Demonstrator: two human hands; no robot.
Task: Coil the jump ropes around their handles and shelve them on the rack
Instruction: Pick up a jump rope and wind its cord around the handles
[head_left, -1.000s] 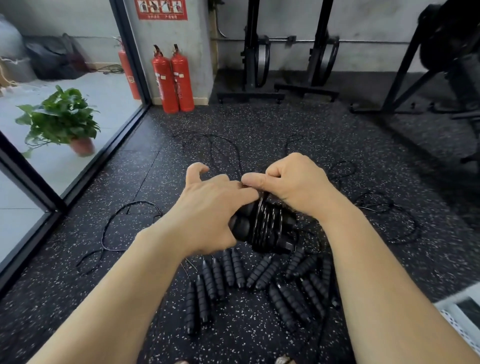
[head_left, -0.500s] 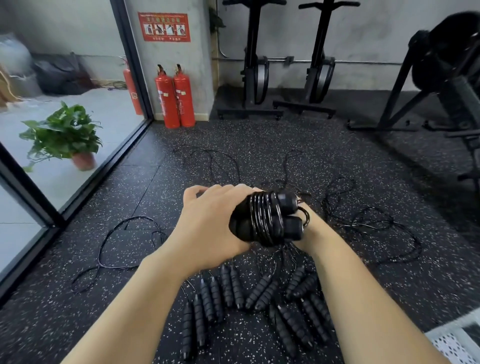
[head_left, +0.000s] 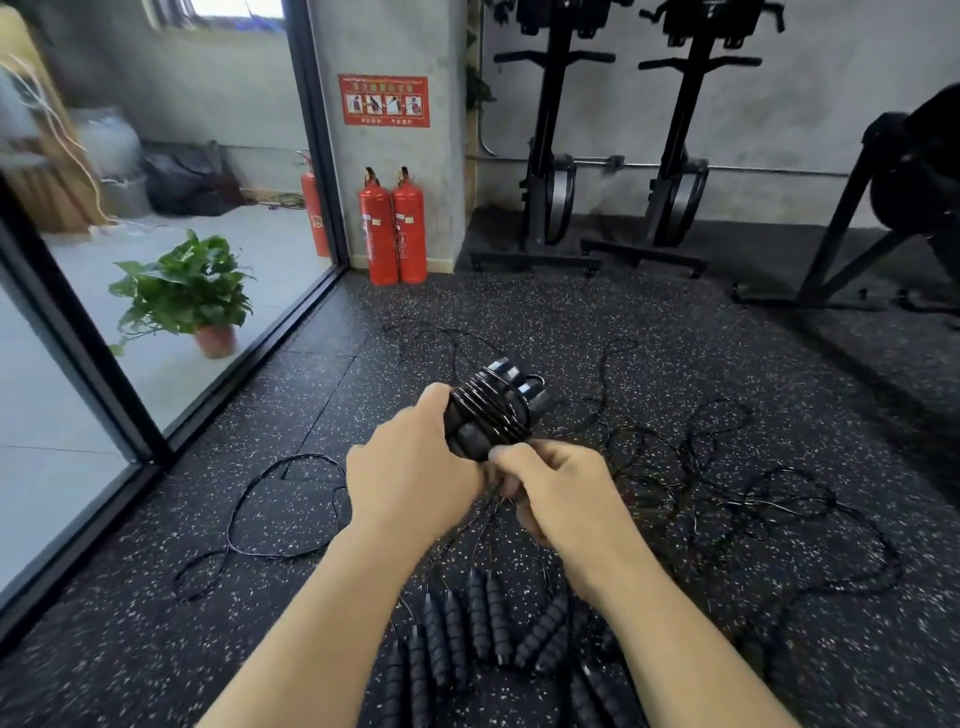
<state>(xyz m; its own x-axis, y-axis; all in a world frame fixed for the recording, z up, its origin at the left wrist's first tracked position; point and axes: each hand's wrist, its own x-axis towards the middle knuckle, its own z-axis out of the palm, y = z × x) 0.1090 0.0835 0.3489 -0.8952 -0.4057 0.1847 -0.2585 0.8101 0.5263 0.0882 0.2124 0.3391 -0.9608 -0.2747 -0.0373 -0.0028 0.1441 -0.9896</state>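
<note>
Okay: speckled rubber floor (head_left: 571, 322), loose jump rope cords (head_left: 727, 493) sprawled across it from centre to right, ribbed handles (head_left: 467, 623) laid in a row near the person. Held above the floor at centre is the coiled jump rope (head_left: 491, 410). The left hand (head_left: 410, 478) wraps its left side; the right hand (head_left: 556, 493), fingers curled, pinches its near end.

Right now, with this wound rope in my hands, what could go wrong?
The coiled jump rope is gripped at its near end by the left hand and right hand. If the cord's end isn't tucked in, the wraps may spring loose. Loose cords and handles lie on the floor below and ahead, so stepping off could snag a foot.
</note>
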